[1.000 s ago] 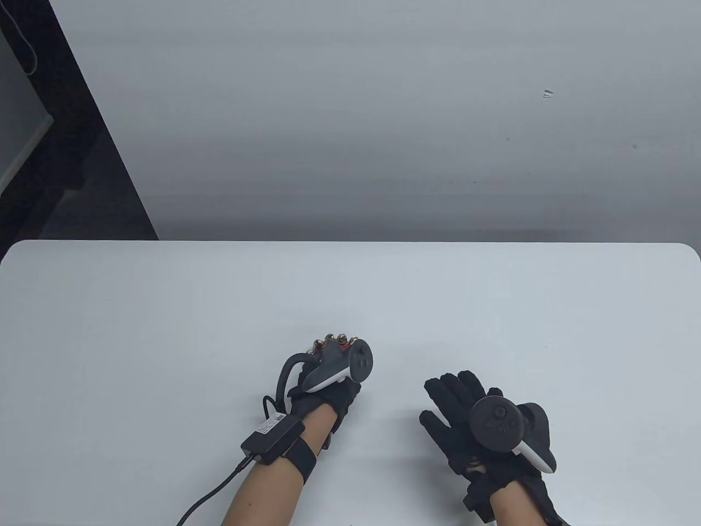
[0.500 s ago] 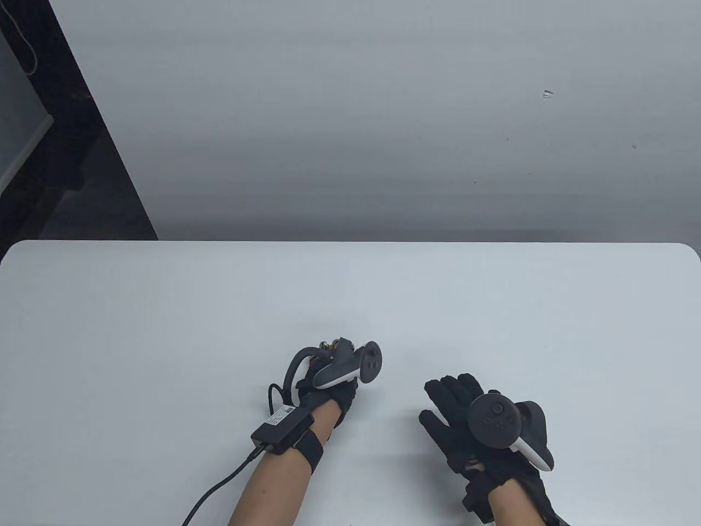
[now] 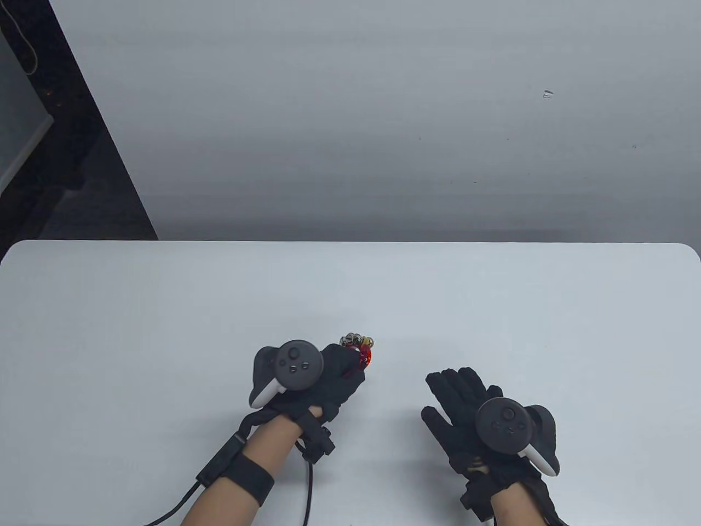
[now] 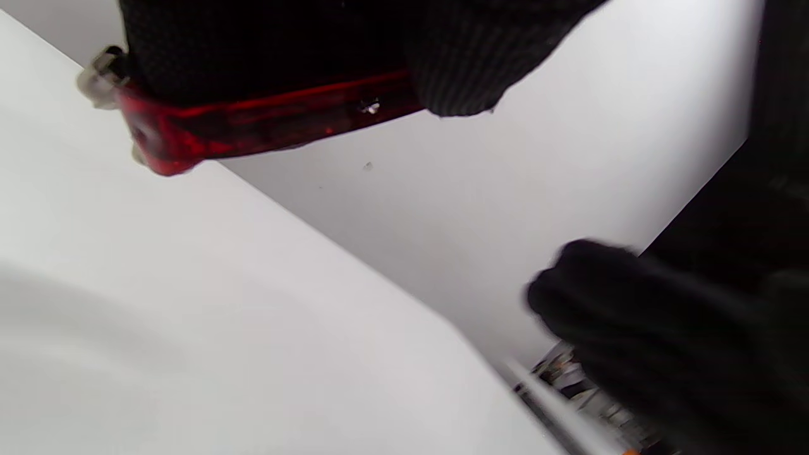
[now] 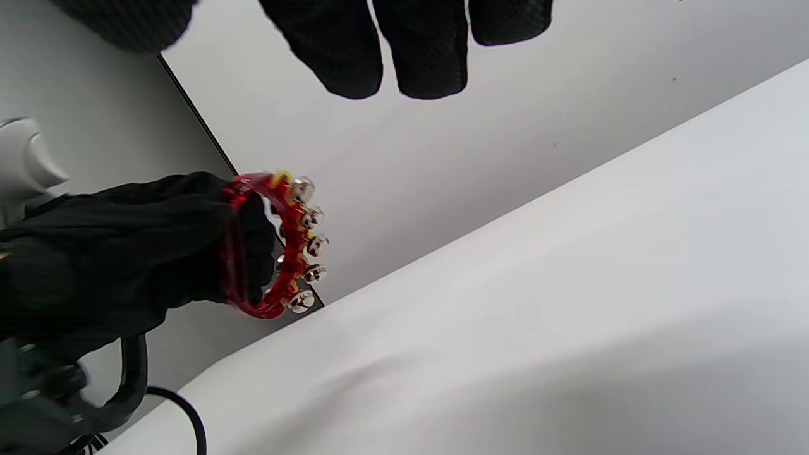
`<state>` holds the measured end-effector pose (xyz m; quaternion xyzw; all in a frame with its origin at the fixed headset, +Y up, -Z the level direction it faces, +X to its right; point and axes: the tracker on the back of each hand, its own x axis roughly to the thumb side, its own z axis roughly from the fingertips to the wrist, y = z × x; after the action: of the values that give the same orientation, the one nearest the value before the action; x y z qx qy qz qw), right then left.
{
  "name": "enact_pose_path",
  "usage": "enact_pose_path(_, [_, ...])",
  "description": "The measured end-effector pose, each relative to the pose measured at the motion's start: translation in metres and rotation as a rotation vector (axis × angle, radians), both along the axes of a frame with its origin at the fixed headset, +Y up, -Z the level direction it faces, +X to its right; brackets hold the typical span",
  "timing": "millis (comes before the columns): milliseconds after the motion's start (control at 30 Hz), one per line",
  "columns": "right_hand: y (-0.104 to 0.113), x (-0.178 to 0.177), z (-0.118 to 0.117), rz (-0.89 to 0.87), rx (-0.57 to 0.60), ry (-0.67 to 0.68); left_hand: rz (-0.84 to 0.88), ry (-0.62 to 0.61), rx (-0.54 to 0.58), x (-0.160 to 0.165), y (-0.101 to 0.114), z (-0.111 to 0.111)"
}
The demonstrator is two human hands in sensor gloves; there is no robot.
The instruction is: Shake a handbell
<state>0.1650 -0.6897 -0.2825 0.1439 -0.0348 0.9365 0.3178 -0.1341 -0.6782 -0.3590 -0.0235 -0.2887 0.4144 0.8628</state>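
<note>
The handbell [image 3: 362, 349] is a red plastic handle with several small metal jingle bells along its curved edge. My left hand [image 3: 334, 375] grips it in a closed fist, lifted off the white table [image 3: 164, 307]. In the right wrist view the handbell [image 5: 284, 253] sticks out of the left fist with its bells facing right. In the left wrist view the red handle [image 4: 253, 123] runs under my gloved fingers. My right hand [image 3: 454, 405] lies open and flat near the table's front edge, to the right of the left hand, holding nothing.
A black cable [image 3: 306, 487] runs from my left wrist off the front edge. A grey wall [image 3: 383, 137] rises behind the table. A dark area [image 3: 49, 137] lies beyond the table's far left corner.
My left hand has rolled over, so the tracker now faces up on the left and the bell points right. The right hand has stayed in place.
</note>
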Motion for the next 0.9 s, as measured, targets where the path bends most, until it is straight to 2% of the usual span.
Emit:
enact_pose_path(133, [0.001,-0.004,0.002,-0.027,0.027,0.015,0.343,-0.063,-0.126,-0.03,-0.006,0.034])
enact_pose_path(200, [0.0,-0.006,0.001,-0.031,0.03,0.022,0.451,-0.085,-0.188,-0.041,-0.014,0.045])
enact_pose_path(300, [-0.003,-0.01,0.0,-0.03,0.017,0.033,0.5,-0.079,-0.222,-0.05,-0.027,0.048])
enact_pose_path(600, [-0.008,-0.012,-0.002,-0.027,-0.023,0.038,0.403,-0.015,-0.299,-0.052,-0.053,0.032])
enact_pose_path(667, [-0.01,-0.011,-0.002,-0.024,-0.03,0.035,0.417,-0.012,-0.27,-0.051,-0.045,0.033])
enact_pose_path(733, [-0.011,-0.011,-0.003,-0.023,-0.035,0.034,0.445,-0.063,-0.153,-0.048,-0.019,0.044])
enact_pose_path(833, [-0.01,-0.012,-0.003,-0.019,-0.038,0.039,0.548,-0.16,0.101,-0.043,0.029,0.074])
enact_pose_path(900, [-0.011,-0.013,-0.003,-0.013,-0.038,0.042,0.515,-0.16,0.081,-0.043,0.025,0.07])
